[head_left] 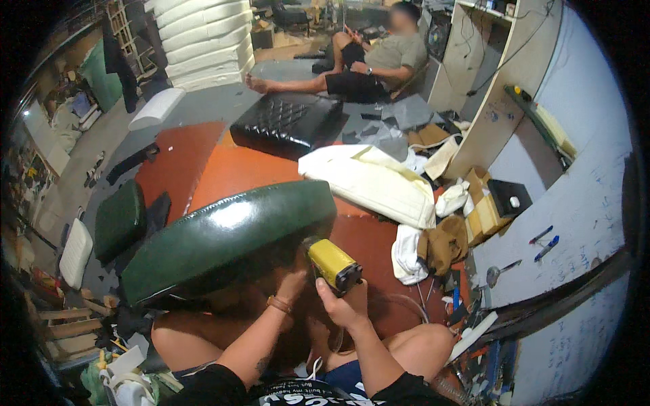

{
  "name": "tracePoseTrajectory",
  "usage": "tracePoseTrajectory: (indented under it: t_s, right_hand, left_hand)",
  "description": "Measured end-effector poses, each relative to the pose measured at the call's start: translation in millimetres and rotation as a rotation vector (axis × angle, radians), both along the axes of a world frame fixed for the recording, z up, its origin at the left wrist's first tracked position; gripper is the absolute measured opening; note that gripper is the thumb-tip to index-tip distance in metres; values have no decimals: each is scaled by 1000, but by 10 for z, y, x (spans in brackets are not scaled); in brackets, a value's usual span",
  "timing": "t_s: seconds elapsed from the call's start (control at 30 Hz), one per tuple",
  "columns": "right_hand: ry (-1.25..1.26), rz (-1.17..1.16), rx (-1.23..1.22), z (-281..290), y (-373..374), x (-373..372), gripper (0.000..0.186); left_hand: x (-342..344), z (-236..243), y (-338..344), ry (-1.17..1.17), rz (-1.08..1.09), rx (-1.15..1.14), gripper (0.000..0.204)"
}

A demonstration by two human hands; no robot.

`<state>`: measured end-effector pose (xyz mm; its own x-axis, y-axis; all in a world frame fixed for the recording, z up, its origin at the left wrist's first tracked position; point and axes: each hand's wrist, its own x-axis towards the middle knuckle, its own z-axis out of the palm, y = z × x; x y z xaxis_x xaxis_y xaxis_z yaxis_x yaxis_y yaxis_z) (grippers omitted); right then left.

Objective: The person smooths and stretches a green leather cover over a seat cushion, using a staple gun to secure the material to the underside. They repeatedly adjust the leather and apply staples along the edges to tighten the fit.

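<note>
1. You sit cross-legged on the red floor covering (362,233), your right hand (347,306) wrapped around a yellow tool (332,264), its dark nose near the large green padded piece (233,233).
2. That padded piece lies just ahead of your left hand (295,283), which is at its lower edge beside the tool; the fingers are hidden, so their grip cannot be told.
3. Counted around you: one yellow tool, two green padded pieces, the smaller (120,220) to the left, one black quilted cushion (288,123) and one long cream piece (369,181).
4. Beyond, one other person (386,54) sits near one stack of white slabs (203,40).
</note>
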<state>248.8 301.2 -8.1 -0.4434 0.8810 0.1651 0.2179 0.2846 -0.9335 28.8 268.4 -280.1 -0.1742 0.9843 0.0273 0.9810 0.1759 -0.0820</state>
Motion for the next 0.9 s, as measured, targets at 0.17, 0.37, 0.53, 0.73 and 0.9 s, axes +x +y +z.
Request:
tracePoseTrajectory:
  t_s: [0.17, 0.37, 0.53, 0.73, 0.9]
  right_hand:
    - [80, 98, 18, -642, 633, 618, 43]
    - [-657, -304, 8, -1346, 1251, 1018, 66]
    - [-1031, -510, -172, -2196, 1126, 1559, 75]
    - [-612, -299, 103, -1839, 1406, 1038, 69]
    - [-47, -101, 791, 784, 640, -121, 66]
  left_hand:
    - [541, 1586, 159, -438, 136, 4, 44]
    - [493, 2784, -440, -1222, -119, -75, 47]
    - [202, 3865, -1121, -1088, -78, 364, 48]
    - [-1059, 3630, -1954, 74, 507, 454, 69]
    - [-1076, 3454, -2191, -31, 595, 455, 77]
